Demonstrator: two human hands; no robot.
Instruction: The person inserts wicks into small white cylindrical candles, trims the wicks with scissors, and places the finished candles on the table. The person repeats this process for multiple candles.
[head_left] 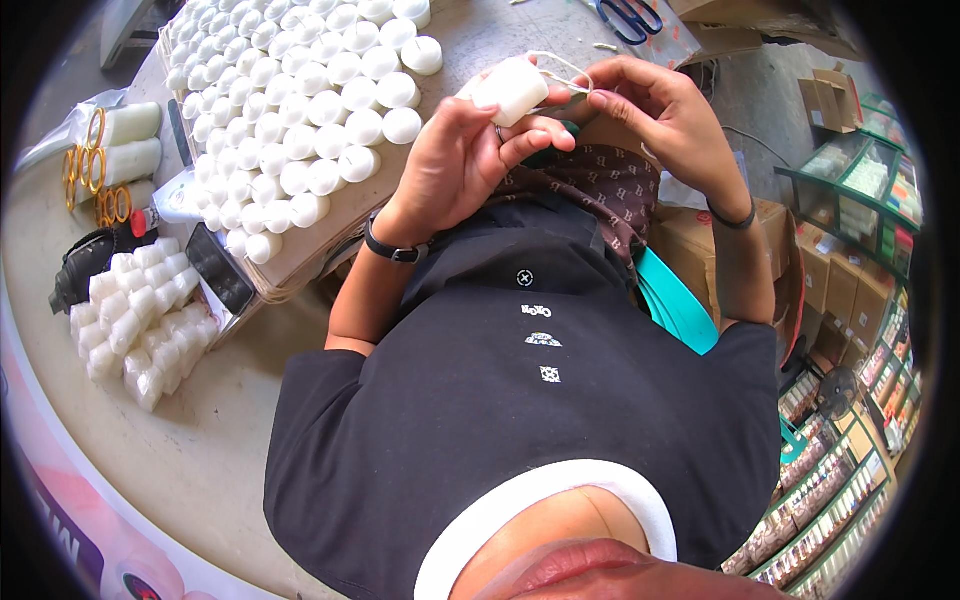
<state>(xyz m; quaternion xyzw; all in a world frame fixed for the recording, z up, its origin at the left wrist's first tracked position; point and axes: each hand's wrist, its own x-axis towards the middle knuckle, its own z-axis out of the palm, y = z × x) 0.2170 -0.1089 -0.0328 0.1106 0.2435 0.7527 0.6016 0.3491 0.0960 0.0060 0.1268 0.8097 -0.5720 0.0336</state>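
Observation:
A short white cylindrical candle (pixel 511 90) rests in my left hand (pixel 455 160), its thumb and fingers curled round the lower side. From the candle's far end a white wick cord (pixel 560 72) loops over to my right hand (pixel 665 115). There the thumb and forefinger pinch the cord. To the left of my hands, many like candles (pixel 330 107) stand upright in close rows on the worktable, thin wicks showing on some tops.
Dark-blue scissors (pixel 630 18) lie at the table's far end. On the left are plastic-wrapped white pieces (pixel 140 320), a black flat device (pixel 220 270) and clear rolls with gold rings (pixel 95 150). Cardboard boxes (pixel 850 290) and stocked shelves (pixel 840 490) line the right.

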